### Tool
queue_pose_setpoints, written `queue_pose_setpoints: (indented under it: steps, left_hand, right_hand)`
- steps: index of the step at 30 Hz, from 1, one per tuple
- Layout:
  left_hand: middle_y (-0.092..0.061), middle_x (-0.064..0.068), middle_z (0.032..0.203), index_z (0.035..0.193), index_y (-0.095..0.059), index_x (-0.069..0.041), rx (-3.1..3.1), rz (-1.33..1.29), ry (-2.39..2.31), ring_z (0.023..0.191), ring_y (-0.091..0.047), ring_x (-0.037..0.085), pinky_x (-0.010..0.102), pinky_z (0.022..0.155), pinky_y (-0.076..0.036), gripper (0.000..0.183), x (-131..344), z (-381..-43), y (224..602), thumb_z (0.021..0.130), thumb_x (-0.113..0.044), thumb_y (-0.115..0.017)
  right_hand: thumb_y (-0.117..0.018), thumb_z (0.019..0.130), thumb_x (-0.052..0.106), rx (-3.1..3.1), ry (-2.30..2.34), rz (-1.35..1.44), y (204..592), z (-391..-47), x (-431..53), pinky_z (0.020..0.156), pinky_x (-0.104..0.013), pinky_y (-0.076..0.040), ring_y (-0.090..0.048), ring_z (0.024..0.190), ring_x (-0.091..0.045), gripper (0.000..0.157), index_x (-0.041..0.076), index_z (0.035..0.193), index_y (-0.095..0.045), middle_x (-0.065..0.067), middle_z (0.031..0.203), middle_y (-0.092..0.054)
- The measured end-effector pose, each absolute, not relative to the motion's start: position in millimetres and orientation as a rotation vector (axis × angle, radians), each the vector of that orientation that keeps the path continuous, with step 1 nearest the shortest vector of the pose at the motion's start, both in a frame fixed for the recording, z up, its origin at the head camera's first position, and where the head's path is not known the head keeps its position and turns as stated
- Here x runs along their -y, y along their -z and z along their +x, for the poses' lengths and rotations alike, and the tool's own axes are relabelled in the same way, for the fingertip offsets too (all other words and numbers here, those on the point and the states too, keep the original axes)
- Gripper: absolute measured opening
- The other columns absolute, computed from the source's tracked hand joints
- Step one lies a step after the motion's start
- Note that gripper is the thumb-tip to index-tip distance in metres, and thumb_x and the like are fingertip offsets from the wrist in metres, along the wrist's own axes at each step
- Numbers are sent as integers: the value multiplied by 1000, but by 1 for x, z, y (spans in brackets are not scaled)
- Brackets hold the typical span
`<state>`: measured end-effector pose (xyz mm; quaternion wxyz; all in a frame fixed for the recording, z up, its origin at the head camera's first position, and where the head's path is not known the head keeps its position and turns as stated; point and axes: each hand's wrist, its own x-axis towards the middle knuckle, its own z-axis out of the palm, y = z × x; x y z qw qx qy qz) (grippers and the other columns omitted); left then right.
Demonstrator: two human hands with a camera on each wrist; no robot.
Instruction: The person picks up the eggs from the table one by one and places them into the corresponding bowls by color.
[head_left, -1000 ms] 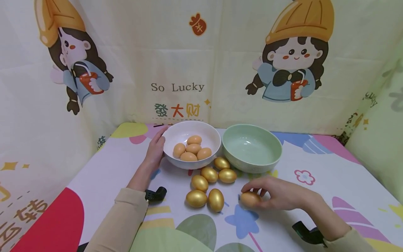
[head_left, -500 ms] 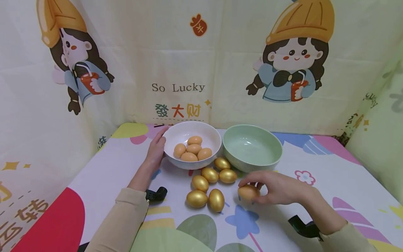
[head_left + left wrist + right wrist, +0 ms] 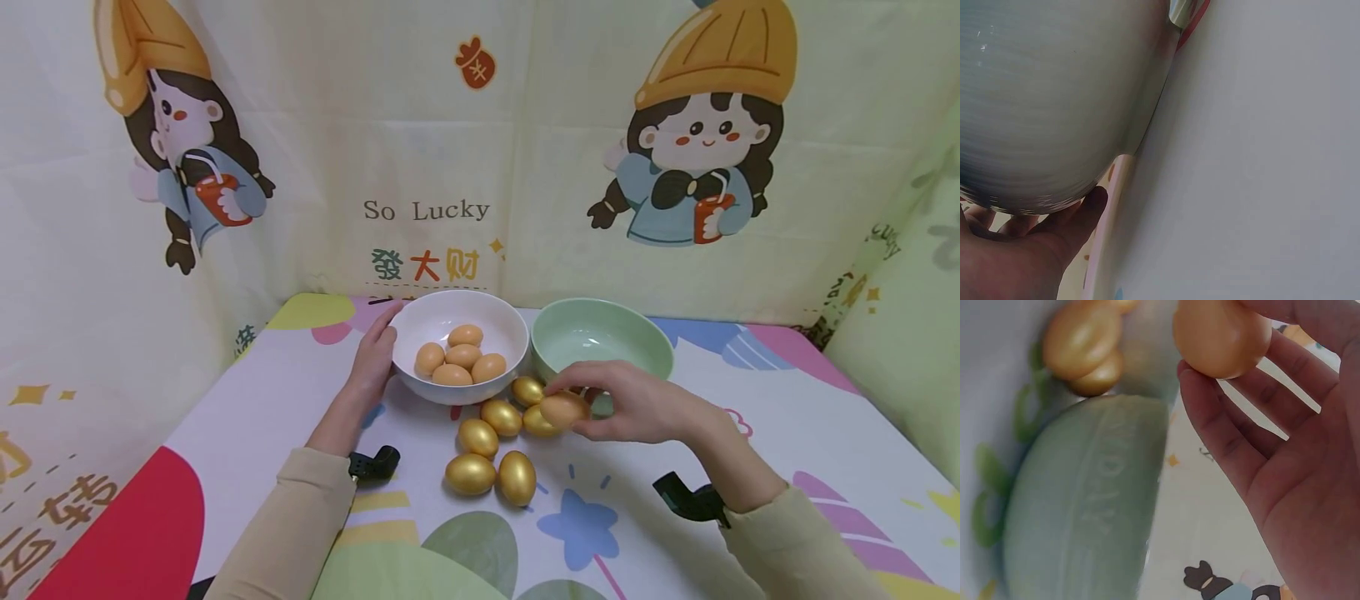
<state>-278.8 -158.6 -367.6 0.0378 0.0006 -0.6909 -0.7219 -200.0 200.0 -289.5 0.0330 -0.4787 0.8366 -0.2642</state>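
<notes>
My right hand (image 3: 626,404) pinches a brown egg (image 3: 565,410) between thumb and fingertips, above the table. In the head view this egg overlaps a golden egg (image 3: 540,422) and sits in front of the green bowl (image 3: 645,333). The right wrist view shows the held egg (image 3: 1222,337) close up. My left hand (image 3: 371,358) rests against the outer left side of the white bowl (image 3: 420,317), its straight-looking fingers reaching up to the rim. Seen from the left wrist, thumb and fingers touch the bowl's wall (image 3: 1054,106); the fingertips are partly hidden. Several brown eggs (image 3: 462,357) lie inside the white bowl.
Several golden eggs (image 3: 470,474) lie loose on the patterned tablecloth (image 3: 247,417) in front of the two bowls, which stand side by side. A printed cloth backdrop (image 3: 315,167) rises behind the table and at both sides.
My right hand has lifted the brown egg off the table and carried it up and leftward, toward the bowls. The left hand stays at the white bowl.
</notes>
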Motion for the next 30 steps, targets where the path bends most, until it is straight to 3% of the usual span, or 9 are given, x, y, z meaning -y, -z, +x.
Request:
queue_pose_setpoints:
  steps: [5, 16, 30]
  left_hand:
    - [-39, 4, 158, 158, -37, -23, 2116, 5, 2231, 133, -47, 29, 47, 106, -43, 53, 159, -279, 368, 105, -21, -32]
    - [-38, 3, 158, 158, -37, -26, 2142, -13, 2198, 135, -46, 30, 47, 106, -43, 52, 160, -280, 369, 105, -23, -33]
    - [-40, 3, 156, 157, -38, -26, 2131, 1, 2211, 132, -49, 29, 44, 104, -45, 52, 160, -279, 368, 106, -23, -34]
  right_hand:
    - [-75, 87, 5, -2590, 834, -1534, 282, -213, -186, 81, -33, -55, -61, 98, -12, 42, 11, 127, -66, 4, 120, -66]
    - [-74, 89, 9, -2628, 887, -1503, 267, -236, -155, 88, -36, -54, -62, 101, -12, 41, 11, 129, -66, 5, 122, -66]
    - [-71, 91, 9, -2592, 862, -1302, 274, -278, -99, 94, -33, -51, -62, 109, -17, 39, 12, 129, -67, 4, 124, -66]
